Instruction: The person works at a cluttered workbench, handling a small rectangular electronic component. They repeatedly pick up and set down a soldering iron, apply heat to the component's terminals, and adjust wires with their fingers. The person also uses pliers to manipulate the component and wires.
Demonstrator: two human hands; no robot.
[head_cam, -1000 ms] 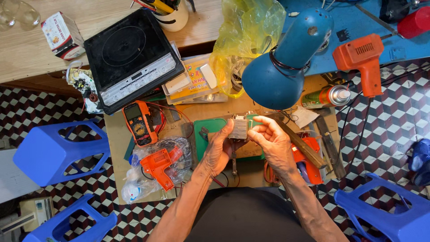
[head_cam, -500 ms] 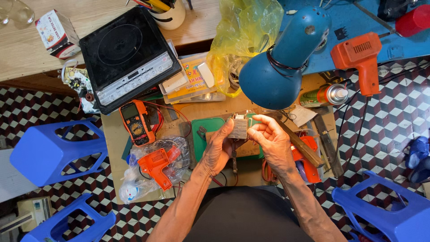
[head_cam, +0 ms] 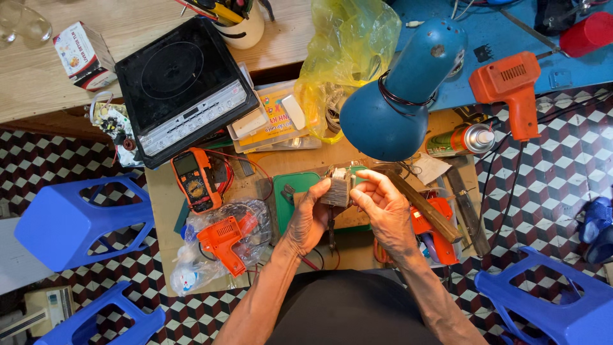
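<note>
Both hands hold one small grey-brown metal block with wires, a little transformer-like part, over a green mat on the low wooden table. My left hand grips its left side and underside. My right hand pinches its right side with thumb and fingers. Dark leads hang from the part down between my wrists.
A blue desk lamp hangs just beyond the hands. An orange multimeter, a bagged orange tool, a black induction cooker, a yellow plastic bag, a spray can, an orange drill and blue plastic stools surround the table.
The hands and the part stay in the same place; only the view shifts slightly and the fingers adjust a little on the part.
</note>
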